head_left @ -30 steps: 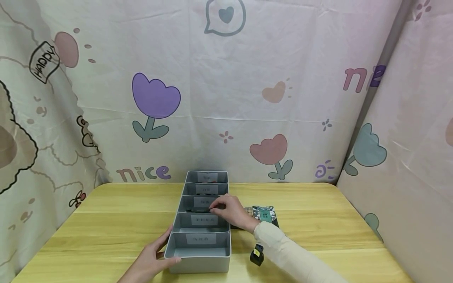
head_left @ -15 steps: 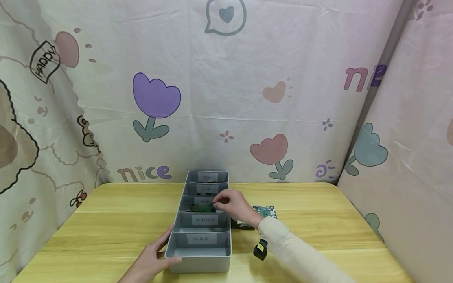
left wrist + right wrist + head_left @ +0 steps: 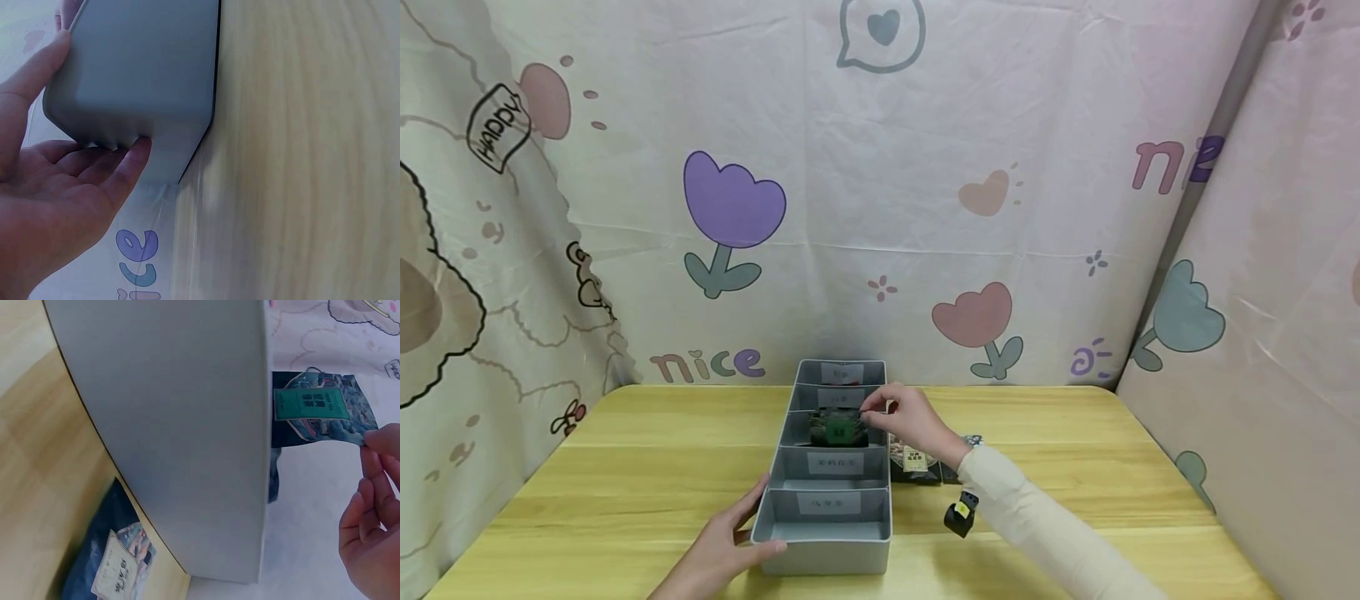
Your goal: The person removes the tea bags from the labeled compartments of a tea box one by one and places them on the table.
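A long grey divided box point(image 3: 824, 560) stands on the table, its compartments bearing paper labels. My left hand point(image 3: 718, 537) holds its near left corner, thumb at the front rim and fingers against the side point(image 3: 134, 156). Between thumb and fingers, my right hand point(image 3: 913, 421) pinches the edge of a dark tea packet point(image 3: 838, 428) with a green label. It shows upright above the middle compartment. The right wrist view has the packet point(image 3: 319, 406) sticking up past the box's rim, its lower end hidden. Another dark packet point(image 3: 274, 475) peeks over that rim.
Right of the box lies a black tea packet with a pale label point(image 3: 915, 462); beside it, another packet point(image 3: 973, 439) is mostly hidden by the right forearm. A black wrist camera point(image 3: 961, 513) hangs at that sleeve. A printed curtain point(image 3: 865, 208) closes off the back.
My right hand has moved up and slightly right, and the tea packet has risen out of the middle compartment, its green label now showing. The left hand stays at the box's corner.
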`<action>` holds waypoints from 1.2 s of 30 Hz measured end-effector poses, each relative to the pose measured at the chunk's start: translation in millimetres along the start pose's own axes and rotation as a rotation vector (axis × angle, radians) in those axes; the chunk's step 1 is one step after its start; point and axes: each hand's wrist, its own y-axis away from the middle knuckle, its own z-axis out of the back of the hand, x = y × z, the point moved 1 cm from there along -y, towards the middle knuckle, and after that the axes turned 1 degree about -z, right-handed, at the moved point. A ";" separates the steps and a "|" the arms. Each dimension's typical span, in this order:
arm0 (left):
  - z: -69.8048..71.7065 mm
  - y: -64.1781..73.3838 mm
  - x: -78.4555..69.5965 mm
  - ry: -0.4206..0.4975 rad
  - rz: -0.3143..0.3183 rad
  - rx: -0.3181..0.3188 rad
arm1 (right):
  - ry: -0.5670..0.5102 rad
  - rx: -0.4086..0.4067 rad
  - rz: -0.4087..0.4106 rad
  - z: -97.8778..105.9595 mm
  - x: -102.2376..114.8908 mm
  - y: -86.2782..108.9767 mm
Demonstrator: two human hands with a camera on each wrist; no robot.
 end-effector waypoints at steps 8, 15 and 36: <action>-0.1 0.2 -1.3 0.012 -0.049 0.011 | -0.056 -0.003 -0.028 9.3 -2.0 1.8; -0.2 -0.4 -0.5 0.015 -0.007 0.013 | -0.103 -0.027 -0.060 16.1 -5.4 3.0; -0.4 -0.4 -0.9 0.012 -0.011 0.006 | -0.032 -0.100 -0.103 40.9 -25.9 13.3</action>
